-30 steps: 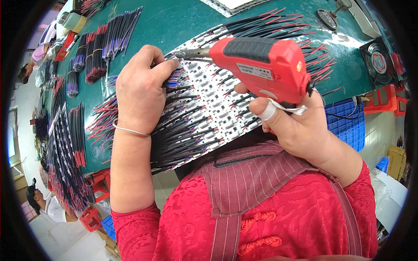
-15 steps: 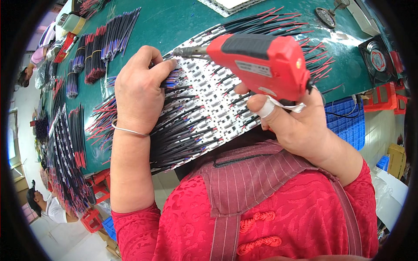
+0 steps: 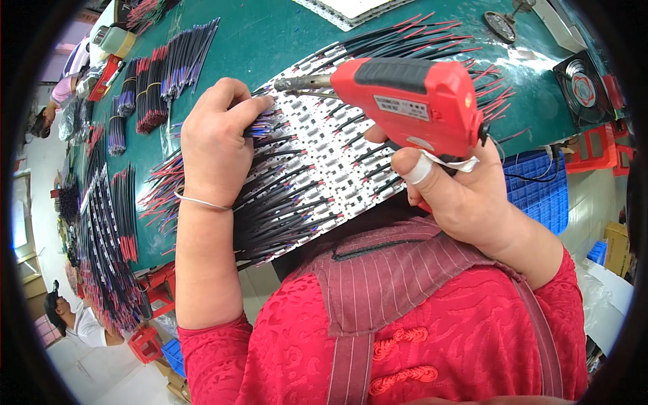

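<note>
My right hand [image 3: 459, 192], with white tape round its thumb, grips a red and black soldering gun [image 3: 405, 101]. The gun's metal tip points left and reaches the far left edge of a white circuit board panel [image 3: 324, 145], close to my left fingertips. My left hand [image 3: 219, 145] is closed in a pinch over the panel's left edge, at a thin dark wire. Its fingers mostly hide what they hold. Rows of black wires [image 3: 283, 209] with red and blue ends stick out from both sides of the panel.
Bundles of wires [image 3: 152, 88] lie on the green table [image 3: 256, 40] at the left. Wired strips [image 3: 108, 236] hang over its left edge. At the far right stand a round metal stand [image 3: 499, 25] and a small fan [image 3: 582, 88]. A blue crate [image 3: 540, 192] sits below the table.
The soldering gun has shifted slightly right and toward me, its tip still near my left fingertips. My left hand keeps its pinch, moving only slightly.
</note>
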Tool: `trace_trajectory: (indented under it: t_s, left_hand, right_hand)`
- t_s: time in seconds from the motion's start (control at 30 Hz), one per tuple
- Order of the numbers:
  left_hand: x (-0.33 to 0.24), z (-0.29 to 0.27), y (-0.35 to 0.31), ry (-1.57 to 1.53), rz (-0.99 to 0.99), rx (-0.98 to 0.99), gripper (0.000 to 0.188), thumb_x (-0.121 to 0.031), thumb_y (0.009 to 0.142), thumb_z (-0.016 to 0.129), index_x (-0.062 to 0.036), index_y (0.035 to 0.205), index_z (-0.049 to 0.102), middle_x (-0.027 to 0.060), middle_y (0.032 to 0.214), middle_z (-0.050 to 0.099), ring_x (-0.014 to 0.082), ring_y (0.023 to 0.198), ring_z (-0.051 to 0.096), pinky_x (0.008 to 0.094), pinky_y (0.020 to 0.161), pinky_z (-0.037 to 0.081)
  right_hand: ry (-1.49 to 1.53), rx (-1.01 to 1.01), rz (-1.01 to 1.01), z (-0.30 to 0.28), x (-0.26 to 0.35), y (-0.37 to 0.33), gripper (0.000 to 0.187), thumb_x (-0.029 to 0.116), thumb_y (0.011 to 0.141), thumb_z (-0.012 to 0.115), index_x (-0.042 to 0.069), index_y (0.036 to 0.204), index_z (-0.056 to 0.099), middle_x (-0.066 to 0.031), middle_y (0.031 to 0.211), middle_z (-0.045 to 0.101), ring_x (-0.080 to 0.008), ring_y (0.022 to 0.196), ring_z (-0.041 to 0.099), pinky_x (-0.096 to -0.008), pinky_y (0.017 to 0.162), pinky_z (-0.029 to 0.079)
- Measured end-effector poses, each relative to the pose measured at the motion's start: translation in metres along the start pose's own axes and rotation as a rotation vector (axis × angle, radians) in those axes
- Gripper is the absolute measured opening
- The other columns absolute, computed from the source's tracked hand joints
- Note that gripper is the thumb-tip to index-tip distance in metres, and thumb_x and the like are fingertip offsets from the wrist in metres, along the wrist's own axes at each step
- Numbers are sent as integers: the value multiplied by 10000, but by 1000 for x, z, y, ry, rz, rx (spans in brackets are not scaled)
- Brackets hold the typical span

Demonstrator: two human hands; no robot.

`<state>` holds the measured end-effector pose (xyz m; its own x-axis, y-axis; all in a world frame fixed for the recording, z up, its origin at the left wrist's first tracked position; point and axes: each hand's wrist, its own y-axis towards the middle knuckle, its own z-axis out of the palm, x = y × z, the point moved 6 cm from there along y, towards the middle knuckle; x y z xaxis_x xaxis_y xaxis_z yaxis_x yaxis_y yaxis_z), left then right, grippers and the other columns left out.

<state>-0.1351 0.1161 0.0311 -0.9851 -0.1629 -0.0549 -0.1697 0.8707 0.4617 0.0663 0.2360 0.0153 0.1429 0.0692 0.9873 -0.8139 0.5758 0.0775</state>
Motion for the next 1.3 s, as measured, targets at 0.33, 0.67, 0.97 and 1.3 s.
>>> trace_trajectory:
  t_s: [0.33,0.67,0.97,1.3]
  left_hand:
    - [6,2,-1,-107,-72,-5,335,101,661,620,-106,892,746,62,839,619,255,766,636,352,664,514]
    - [3,1,-3,-87,-23,21,472,180,588,548,-80,933,738,86,855,594,256,793,628,324,685,494]
    - [-1,0,-2,-46,0,9,448,163,599,576,-89,932,738,77,863,589,255,804,627,347,687,494]
    - [-1,0,-3,-29,-2,17,430,146,624,584,-98,940,741,74,860,593,255,795,627,349,687,497]
  right_hand:
    - [-27,19,23,-2,-6,-4,185,70,865,724,-2,1032,695,-66,950,711,-130,860,652,-286,811,513]
    - [8,16,51,4,-6,-2,267,85,866,734,-7,1105,660,-79,999,699,-121,880,642,-281,807,509]
    - [-190,85,-42,3,-2,-2,294,59,874,715,-3,1149,629,-74,1012,698,-134,893,639,-294,828,508]
    - [-248,74,-87,4,0,-3,230,62,873,721,5,1088,665,-66,991,703,-121,883,643,-284,821,510]
